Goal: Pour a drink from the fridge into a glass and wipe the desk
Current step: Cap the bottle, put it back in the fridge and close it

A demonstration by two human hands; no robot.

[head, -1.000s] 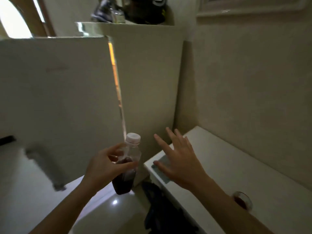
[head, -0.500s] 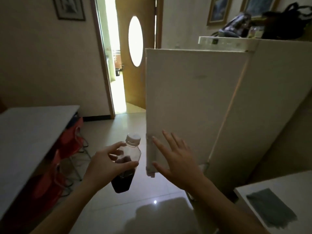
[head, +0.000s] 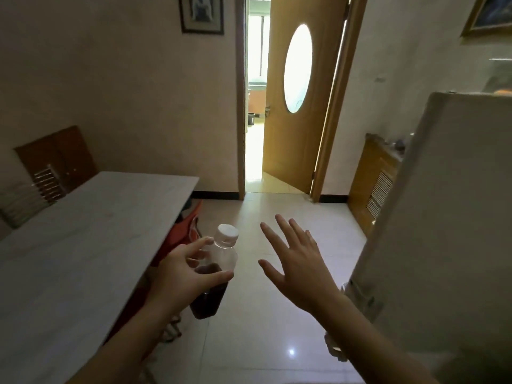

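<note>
At seven o'clock, bottle [head: 215, 273]: capped, upright, dark drink filled its lower half.
Left hand [head: 181, 275]: gripped the bottle.
Right hand [head: 297, 266]: spread flat, empty.

I see open floor [head: 277, 273] straight ahead, running to the doorway [head: 253, 106], door [head: 296, 92] swung open to the rt. L side is blocked by the long desk [head: 69, 259]; its edge sits just beside my left hand [head: 182, 275], which grips the bottle [head: 219, 261]. Red chair [head: 180, 236] tucked under desk edge. Rt side walled off by the white fridge door [head: 443, 231], near my right hand [head: 299, 270], fingers spread over bare floor. Wooden cabinet [head: 374, 184] stands behind fridge door, by the wall. Gap btwn the hands is free air.
</note>
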